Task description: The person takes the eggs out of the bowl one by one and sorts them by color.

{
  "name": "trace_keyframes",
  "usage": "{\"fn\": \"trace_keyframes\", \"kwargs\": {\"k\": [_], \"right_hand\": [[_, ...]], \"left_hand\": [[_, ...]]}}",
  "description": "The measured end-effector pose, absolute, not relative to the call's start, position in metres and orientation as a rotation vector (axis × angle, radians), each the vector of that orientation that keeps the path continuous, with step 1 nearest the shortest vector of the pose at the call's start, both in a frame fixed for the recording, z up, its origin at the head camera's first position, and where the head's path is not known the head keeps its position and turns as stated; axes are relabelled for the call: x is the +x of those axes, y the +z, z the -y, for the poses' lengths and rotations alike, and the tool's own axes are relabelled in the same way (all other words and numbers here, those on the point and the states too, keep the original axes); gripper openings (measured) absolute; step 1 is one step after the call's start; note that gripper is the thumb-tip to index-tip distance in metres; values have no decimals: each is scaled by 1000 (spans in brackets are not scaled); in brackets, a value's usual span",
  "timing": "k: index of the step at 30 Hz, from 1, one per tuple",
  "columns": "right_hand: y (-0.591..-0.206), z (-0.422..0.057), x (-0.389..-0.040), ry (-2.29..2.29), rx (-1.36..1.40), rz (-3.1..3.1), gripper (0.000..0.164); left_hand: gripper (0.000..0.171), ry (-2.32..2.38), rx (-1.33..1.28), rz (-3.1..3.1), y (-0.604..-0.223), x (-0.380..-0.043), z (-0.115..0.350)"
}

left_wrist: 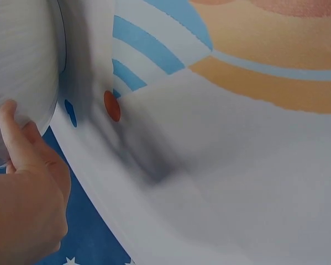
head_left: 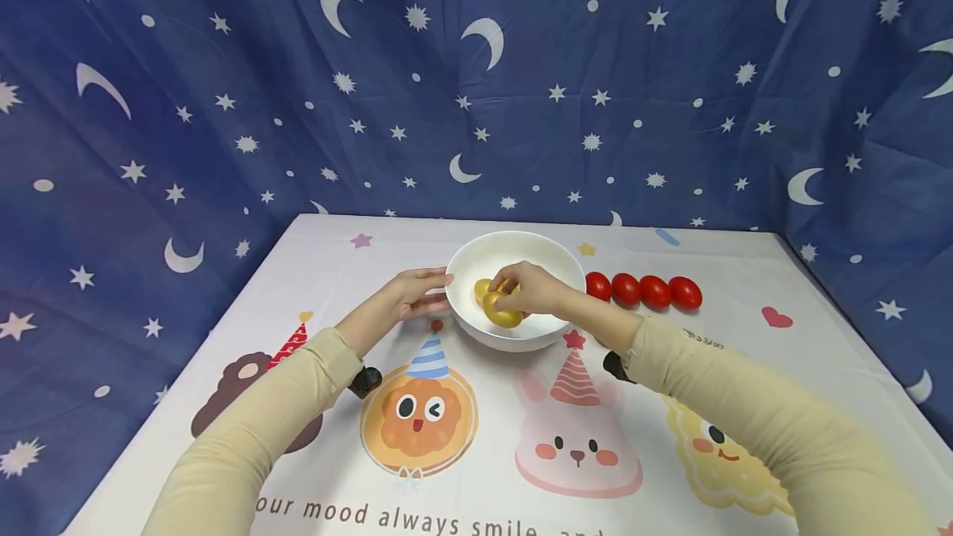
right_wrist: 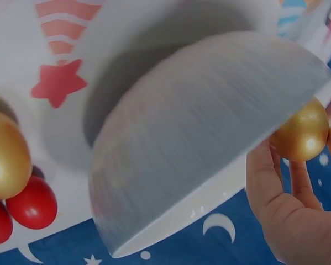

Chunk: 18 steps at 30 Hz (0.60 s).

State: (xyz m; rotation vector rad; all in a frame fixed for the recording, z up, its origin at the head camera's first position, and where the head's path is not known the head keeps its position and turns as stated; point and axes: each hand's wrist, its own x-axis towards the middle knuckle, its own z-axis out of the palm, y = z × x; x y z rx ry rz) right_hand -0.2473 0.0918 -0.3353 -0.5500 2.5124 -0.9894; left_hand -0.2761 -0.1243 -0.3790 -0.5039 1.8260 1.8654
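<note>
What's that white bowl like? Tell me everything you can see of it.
The white bowl is round, deep and glossy inside, with fine streaks on its outer wall; its material is uncertain, perhaps plastic or ceramic. It appears to stand upright on the printed tablecloth, toward the far edge. The left hand touches its left side, while the right hand reaches over its right rim, holding a gold egg. Another yellowish egg shows inside.

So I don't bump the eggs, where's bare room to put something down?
Right of the red eggs, around the printed heart; also on the near side of the white bowl, on the printed pink bear. It's crowded at the bowl, with the left hand and right hand, and right of it, with those eggs and a golden egg.
</note>
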Motion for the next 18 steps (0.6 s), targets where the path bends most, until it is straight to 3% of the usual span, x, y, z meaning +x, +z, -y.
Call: {"fn": "trace_keyframes", "kwargs": {"k": [18], "right_hand": [[-307,-112,-237,-1361,-549,-2394,36]], "left_hand": [[52,1875,-484,-1837,-380,-275,124]]}}
